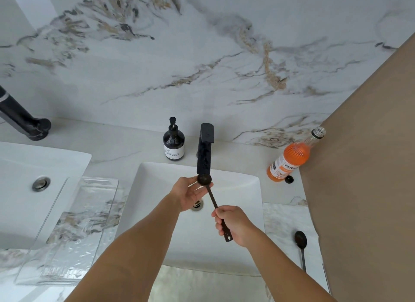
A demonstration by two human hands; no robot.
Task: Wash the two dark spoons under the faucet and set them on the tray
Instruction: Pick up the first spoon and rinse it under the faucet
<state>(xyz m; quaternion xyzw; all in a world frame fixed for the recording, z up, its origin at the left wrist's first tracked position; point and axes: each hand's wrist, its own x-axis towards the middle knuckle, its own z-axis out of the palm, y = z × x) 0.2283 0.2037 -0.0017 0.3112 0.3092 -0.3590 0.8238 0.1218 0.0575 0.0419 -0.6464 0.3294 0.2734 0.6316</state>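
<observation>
The right hand (233, 227) is closed around the handle of 1 dark spoon (213, 200), hiding its middle; the bowl sits at the black faucet (204, 151) spout, where water is hard to make out. The left hand (190, 192), fingers open, touches the bowl. A 2nd spoon (301, 245) lies right of the sink (242, 185), its handle end cut off. 1 clear tray (74, 232) lies left.

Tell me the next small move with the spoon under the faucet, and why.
Probably rub the bowl with the left hand fingers: the right hand holds the dark spoon by its handle, bowl right at the faucet spout, and the clear tray holds nothing.
</observation>
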